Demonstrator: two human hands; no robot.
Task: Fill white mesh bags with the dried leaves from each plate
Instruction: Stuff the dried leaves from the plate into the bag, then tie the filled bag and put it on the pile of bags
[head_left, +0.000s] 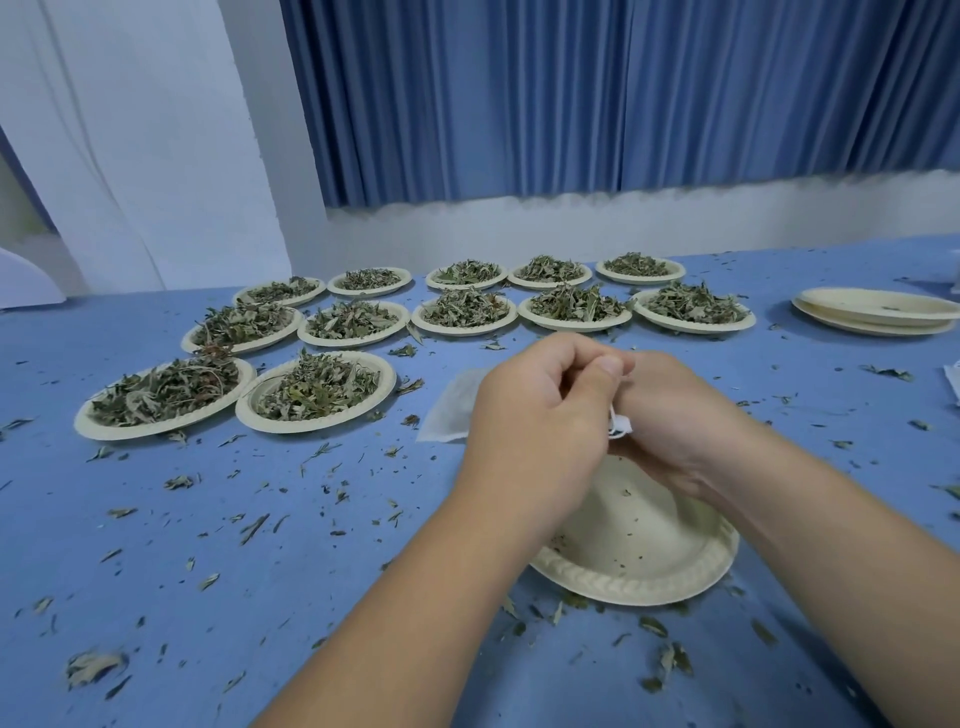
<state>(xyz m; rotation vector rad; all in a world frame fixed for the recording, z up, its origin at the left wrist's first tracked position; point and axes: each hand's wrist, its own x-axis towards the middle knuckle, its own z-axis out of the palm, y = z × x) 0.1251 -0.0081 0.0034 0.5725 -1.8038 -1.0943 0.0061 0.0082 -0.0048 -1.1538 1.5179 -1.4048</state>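
Scraps litter table; full plates beyond.

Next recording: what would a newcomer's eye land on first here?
Twelve plates of dried leaves crowd the far left and middle of the blue table, which is littered with leaf bits. In the centre, the left hand and right hand meet, gripping a small white mesh bag above an emptied plate.

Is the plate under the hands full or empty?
Nearly empty: the plate holds only a few leaf crumbs, no pile.
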